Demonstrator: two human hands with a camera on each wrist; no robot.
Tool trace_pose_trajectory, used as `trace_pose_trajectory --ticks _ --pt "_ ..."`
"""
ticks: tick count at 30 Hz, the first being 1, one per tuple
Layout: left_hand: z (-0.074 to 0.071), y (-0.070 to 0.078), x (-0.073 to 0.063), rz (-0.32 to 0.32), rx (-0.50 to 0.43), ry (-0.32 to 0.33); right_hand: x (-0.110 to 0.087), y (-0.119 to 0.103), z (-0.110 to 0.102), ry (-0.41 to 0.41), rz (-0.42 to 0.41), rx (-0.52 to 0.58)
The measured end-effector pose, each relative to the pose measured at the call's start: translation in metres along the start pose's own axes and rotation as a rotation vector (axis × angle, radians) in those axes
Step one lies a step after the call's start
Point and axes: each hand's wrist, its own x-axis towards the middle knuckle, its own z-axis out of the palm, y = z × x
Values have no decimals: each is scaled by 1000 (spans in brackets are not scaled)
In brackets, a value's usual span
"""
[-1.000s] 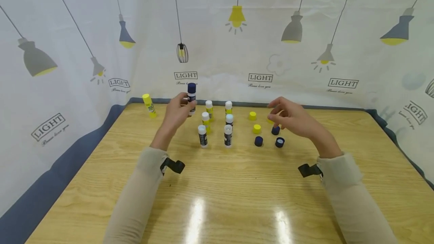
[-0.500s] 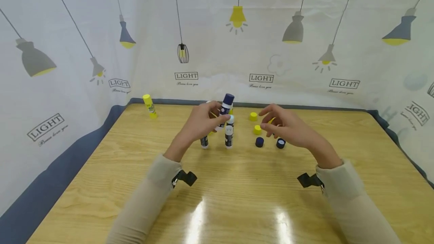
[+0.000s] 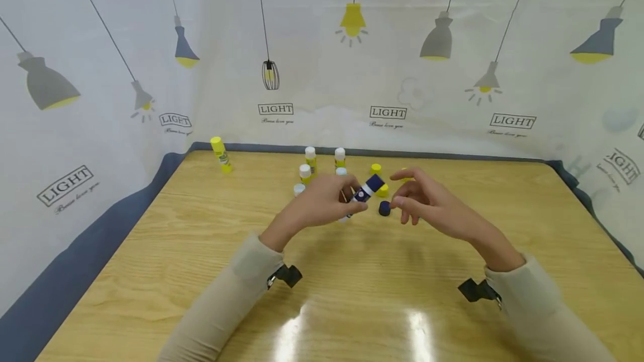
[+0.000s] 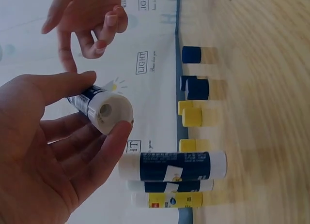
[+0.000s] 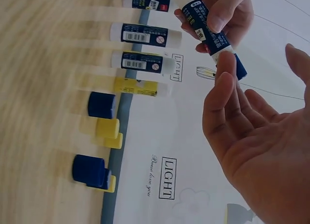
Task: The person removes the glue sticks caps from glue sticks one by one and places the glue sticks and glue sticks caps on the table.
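My left hand (image 3: 322,203) grips a glue stick (image 3: 359,195) with a navy label and dark blue cap, tilted so the cap points up and right. Its hollow white base faces the left wrist camera. Close to the cap is my right hand (image 3: 437,205), fingers loosely bent and holding nothing. In the right wrist view, the right fingers (image 5: 226,64) overlap the cap end of the glue stick (image 5: 203,28); contact is hard to judge. Behind the left hand, uncapped glue sticks (image 4: 177,166) with navy or yellow labels stand upright, partly hidden in the head view.
Loose yellow caps (image 3: 375,169) and dark blue caps (image 3: 384,208) lie on the wooden table (image 3: 352,295), some hidden behind the right hand. A yellow capped glue stick (image 3: 221,155) stands at the far left. A lamp-printed curtain (image 3: 312,27) surrounds the table's back and sides.
My left hand has carried the glue stick rightward and nearer to me, tilting it from upright toward the right. My right hand has shifted slightly nearer to me, beside the cap.
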Motion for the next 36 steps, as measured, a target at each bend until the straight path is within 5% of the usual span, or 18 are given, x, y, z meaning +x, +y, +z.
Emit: trace_pose_trajectory --ticks 5,12,22,30,36 --pt "9 6 0 61 51 -36 -3 -2 2 -3 -35 -8" --pt "18 10 -2 58 91 -65 0 -2 9 38 -37 -63" --pt "25 22 0 131 215 -69 2 5 12 54 67 -196" --pt "29 36 -1 163 363 -79 0 2 15 -32 233 -313" --pt "31 36 -4 161 358 -46 2 -2 18 -7 268 -327"
